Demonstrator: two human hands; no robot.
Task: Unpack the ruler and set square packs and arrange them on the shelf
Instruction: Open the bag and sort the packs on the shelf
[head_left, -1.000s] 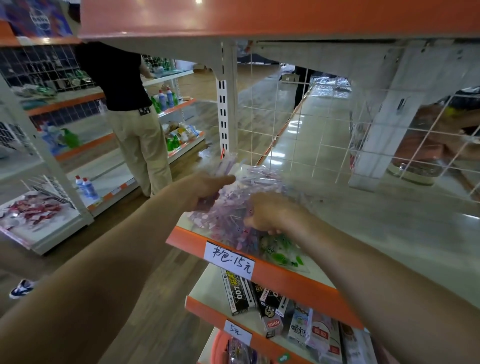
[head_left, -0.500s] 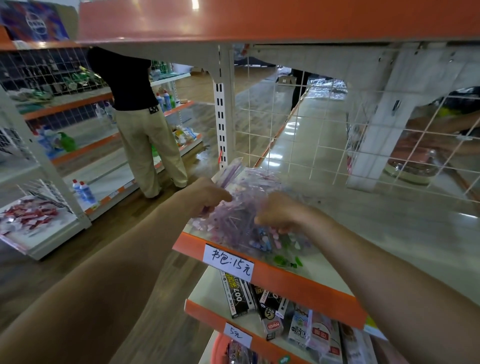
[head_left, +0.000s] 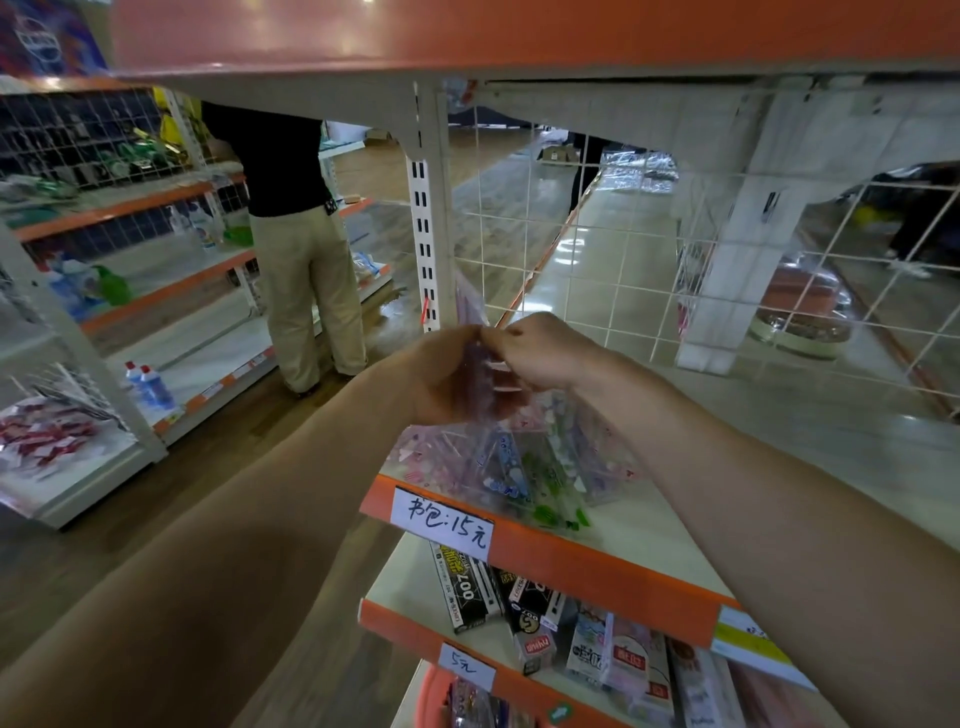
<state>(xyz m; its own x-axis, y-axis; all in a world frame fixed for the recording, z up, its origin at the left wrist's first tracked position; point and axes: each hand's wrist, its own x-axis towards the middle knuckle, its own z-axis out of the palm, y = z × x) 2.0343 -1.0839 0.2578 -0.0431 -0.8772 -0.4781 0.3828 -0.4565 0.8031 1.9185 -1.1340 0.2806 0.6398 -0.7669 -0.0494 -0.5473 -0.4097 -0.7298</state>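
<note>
1. My left hand (head_left: 449, 376) wraps its fingers round the bag (head_left: 519, 467) just under its mouth, steadying it.
2. My right hand (head_left: 543, 351) pinches the mouth's edge, probably to tear it open (the seal itself is hidden).
3. The bag's base rests on the shelf (head_left: 571, 566) near its front edge, so the shelf bears the weight.

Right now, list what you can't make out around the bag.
All head view.
Mouth of the bag: covered by the left hand and right hand gripping it; open or sealed, unclear.
The packs inside: blurred behind crinkled plastic; no count.
Print on the boxes, lower shelf: too small.
The basket: cut off by the bottom edge.
</note>
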